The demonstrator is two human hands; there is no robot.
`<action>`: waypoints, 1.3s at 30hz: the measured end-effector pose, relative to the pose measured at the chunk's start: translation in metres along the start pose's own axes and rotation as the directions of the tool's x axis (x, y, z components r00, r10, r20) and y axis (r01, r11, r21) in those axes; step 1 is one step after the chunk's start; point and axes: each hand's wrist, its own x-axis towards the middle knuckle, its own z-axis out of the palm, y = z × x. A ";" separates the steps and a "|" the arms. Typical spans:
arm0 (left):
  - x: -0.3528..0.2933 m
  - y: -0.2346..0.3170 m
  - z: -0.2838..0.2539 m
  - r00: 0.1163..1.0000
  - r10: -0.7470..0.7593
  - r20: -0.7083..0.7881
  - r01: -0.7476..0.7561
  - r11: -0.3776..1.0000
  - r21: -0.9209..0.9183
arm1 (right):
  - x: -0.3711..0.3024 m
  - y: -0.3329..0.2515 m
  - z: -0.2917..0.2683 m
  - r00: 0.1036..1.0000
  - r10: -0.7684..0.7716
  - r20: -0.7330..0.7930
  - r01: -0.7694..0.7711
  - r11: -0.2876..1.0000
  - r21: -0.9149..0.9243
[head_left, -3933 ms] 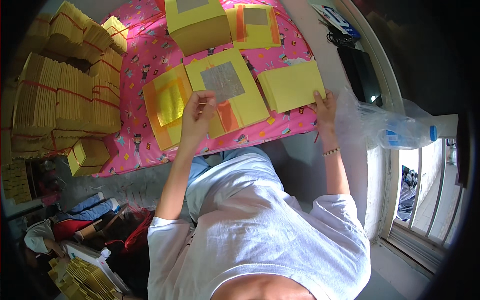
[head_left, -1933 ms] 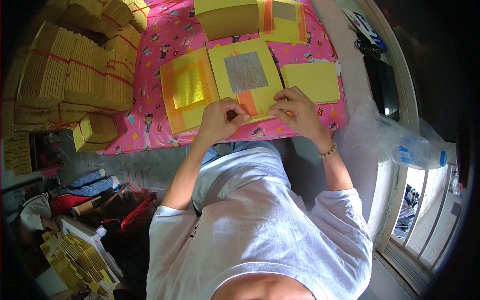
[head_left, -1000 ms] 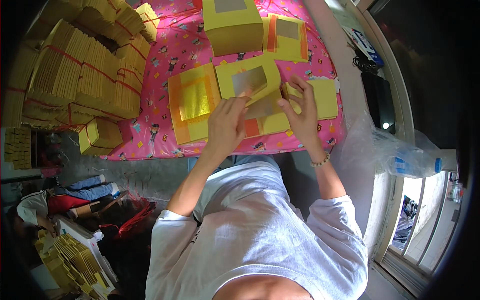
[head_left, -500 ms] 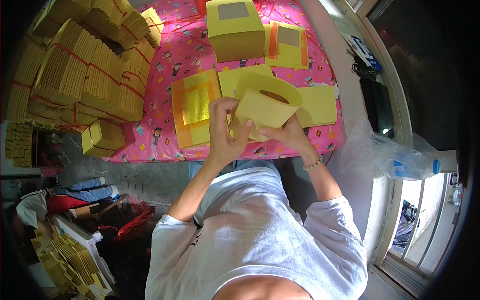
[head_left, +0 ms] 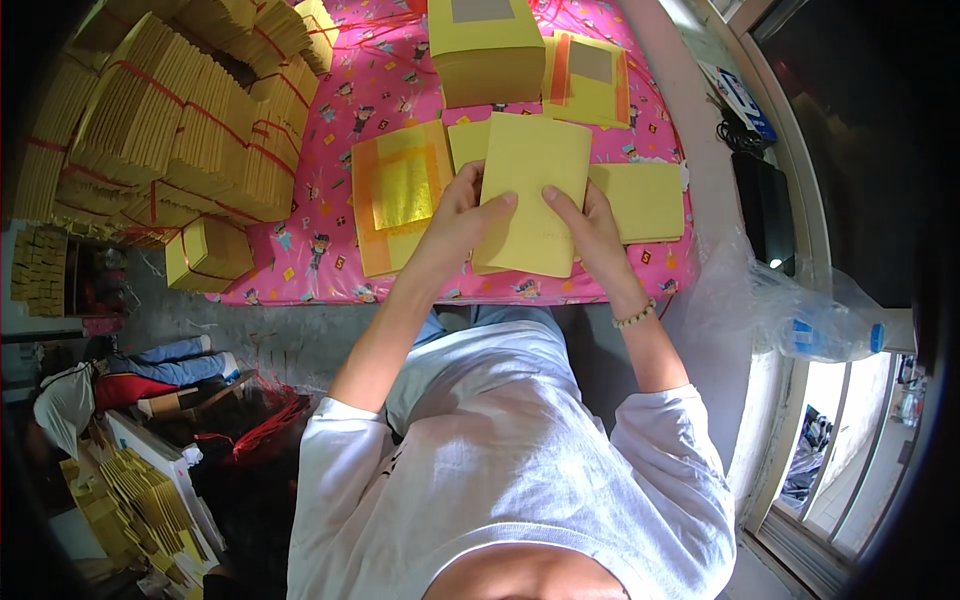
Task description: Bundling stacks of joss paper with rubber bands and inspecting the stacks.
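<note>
Yellow paper, lying flat in my grip, is held up over the near part of the table. My left hand has its edge between thumb and fingers on the left side. On the opposite side my right hand pinches it the same way, thumb on top. Whether it is one sheet or a few layers I cannot tell. Close to my left hand lies paper with a gold foil square and orange border. A low stack of yellow paper rests beyond my right hand. More yellow paper is partly hidden behind what I hold.
A tall yellow paper block stands at the back, beside orange-banded paper. Bundles tied with red string are piled at left on the pink tablecloth. A plastic bottle is at right; another person is lower left.
The yellow paper, curled into a loop before, is now flat with its broad face up. Both hands have shifted their grip to its two sides. The view has moved slightly.
</note>
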 end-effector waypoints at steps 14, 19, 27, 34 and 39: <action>0.007 -0.005 -0.001 0.993 0.061 0.103 -0.063 0.998 0.010 | 0.004 0.011 -0.008 0.992 -0.119 0.050 0.121 0.992 -0.044; 0.000 -0.019 0.013 0.949 0.310 0.049 -0.311 0.950 0.009 | -0.006 0.007 -0.005 0.977 -0.197 0.080 0.202 0.978 -0.053; -0.011 -0.024 0.027 0.906 0.423 0.031 -0.423 0.906 0.008 | -0.014 0.007 -0.004 0.971 -0.227 0.081 0.228 0.973 -0.014; -0.012 -0.017 0.030 0.933 0.359 -0.014 -0.360 0.933 -0.016 | -0.014 0.003 0.001 0.979 -0.202 0.030 0.203 0.978 -0.037; -0.002 -0.020 0.026 0.945 0.316 -0.087 -0.320 0.947 -0.040 | 0.000 -0.002 0.006 0.991 -0.130 -0.040 0.125 0.985 -0.117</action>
